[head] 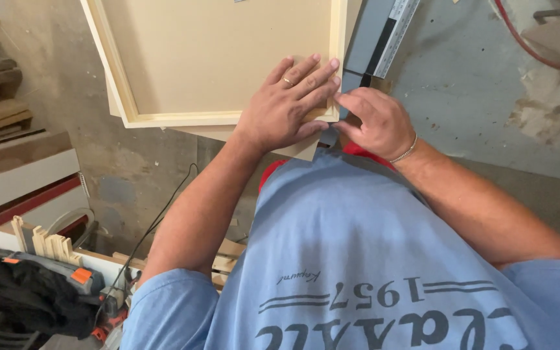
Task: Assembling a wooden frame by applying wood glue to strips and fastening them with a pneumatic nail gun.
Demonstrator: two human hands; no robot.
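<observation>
My fingers (306, 78) lie spread, pressing the wooden frame (183, 118) corner flat while my right hand (376, 122) pinches its edge; next needs steady alignment, I judge.

A red hose (531, 46) crosses the concrete floor (487, 97); wood offcuts (50, 245) and a black cable (153, 227) lie lower left.
</observation>
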